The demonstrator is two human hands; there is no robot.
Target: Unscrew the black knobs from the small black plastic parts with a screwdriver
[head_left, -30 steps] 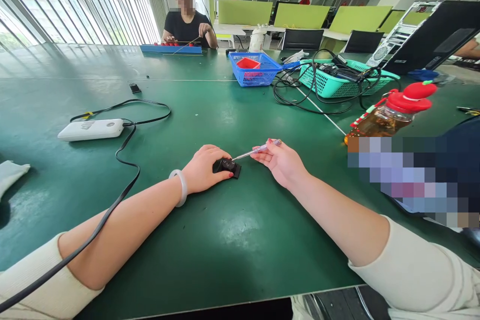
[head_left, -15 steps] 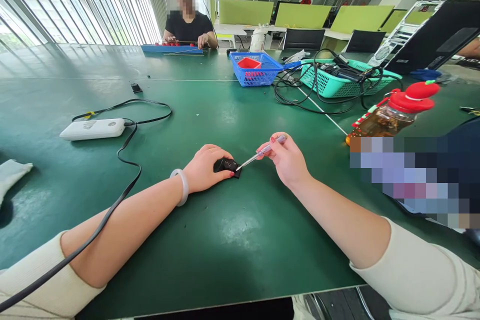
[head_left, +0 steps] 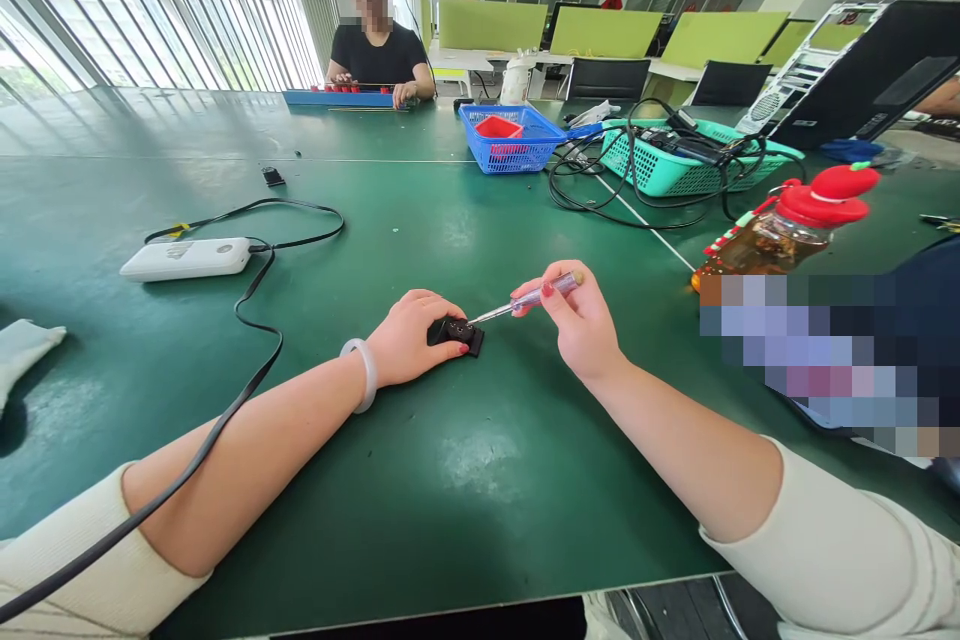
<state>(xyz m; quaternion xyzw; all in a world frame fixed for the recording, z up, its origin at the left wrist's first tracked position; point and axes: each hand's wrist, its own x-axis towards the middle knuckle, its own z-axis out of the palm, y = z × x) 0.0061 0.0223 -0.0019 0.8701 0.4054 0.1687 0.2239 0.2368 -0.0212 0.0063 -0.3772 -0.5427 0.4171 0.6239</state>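
Observation:
On the green table (head_left: 480, 520) lies a small black block-like part (head_left: 474, 342) with round metal spots on top, perhaps screws. My left hand (head_left: 412, 335) grips it, thumb along the near side and fingers over the far side, hiding its left part. In my right hand (head_left: 581, 325) is a slim screwdriver (head_left: 536, 296) with a clear purplish handle, pinched between thumb and fingers. The shaft slants down to the left, its tip at the top of the black part; whether it sits in a screw I cannot tell.
Left lies a white power bank-like device (head_left: 187, 259) with a black cable crossing over my left forearm. A blue basket (head_left: 510, 155), a green basket (head_left: 660, 175) with cables and a red-lidded bottle (head_left: 780, 235) stand right. A person (head_left: 379, 50) works across the table.
The screwdriver tip has shifted slightly up and left on the black part, and its handle now lies flatter. My right hand has moved a little right; my left hand stays put.

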